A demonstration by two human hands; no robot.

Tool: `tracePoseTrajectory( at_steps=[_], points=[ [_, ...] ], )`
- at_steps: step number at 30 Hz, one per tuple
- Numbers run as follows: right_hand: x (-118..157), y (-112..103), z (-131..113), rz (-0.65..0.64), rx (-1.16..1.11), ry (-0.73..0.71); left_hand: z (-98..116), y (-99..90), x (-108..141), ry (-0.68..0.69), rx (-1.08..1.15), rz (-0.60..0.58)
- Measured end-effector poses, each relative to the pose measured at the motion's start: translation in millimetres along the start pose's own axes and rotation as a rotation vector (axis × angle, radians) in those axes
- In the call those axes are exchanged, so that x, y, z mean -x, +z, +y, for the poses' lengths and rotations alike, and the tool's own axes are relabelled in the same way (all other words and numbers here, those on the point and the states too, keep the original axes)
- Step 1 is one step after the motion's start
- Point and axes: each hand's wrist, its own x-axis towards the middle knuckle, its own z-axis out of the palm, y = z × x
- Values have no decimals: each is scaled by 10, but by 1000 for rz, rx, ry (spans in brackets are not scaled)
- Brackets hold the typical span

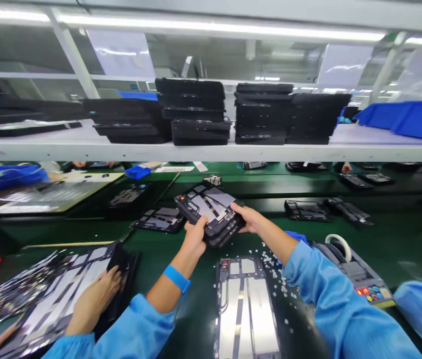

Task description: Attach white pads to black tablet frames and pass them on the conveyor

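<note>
The left grip (195,239) and right grip (249,219) together clasp a tilted stack of opened tablet units (211,205) above the green surface (196,314); another opened tablet (246,304) lies nearer the wearer, white scraps (280,284) scattered beside it; at left, a co-worker's hand (97,299) touches a further tablet unit (69,280).

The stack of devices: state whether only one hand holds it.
No, the left hand and the right hand both hold the stack of devices.
</note>
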Motion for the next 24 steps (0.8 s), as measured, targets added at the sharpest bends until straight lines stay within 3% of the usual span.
tracePoseTrajectory(
  at_steps=[5, 8, 13, 16, 20, 24],
  points=[
    [817, -57, 78, 21, -42, -118, 267, -69, 749, 17, -108, -153],
    [1321, -253, 216, 42, -80, -185, 297, -165, 1284, -1, -167, -313],
    [2130, -972, 441, 172, -384, -277, 190, -206, 1929, 37, -180, -834],
    [2593, -1536, 418, 311, -515, -413, 119, -165, 2074, 66, -276, -990],
    [3076, -2255, 76, 548, -561, -602, 28, -265, 2088, 66, -387, -1069],
    [3192, -2776, -671, 702, -517, -710, -49, -545, 2002, 97, -485, -1115]
  ],
)
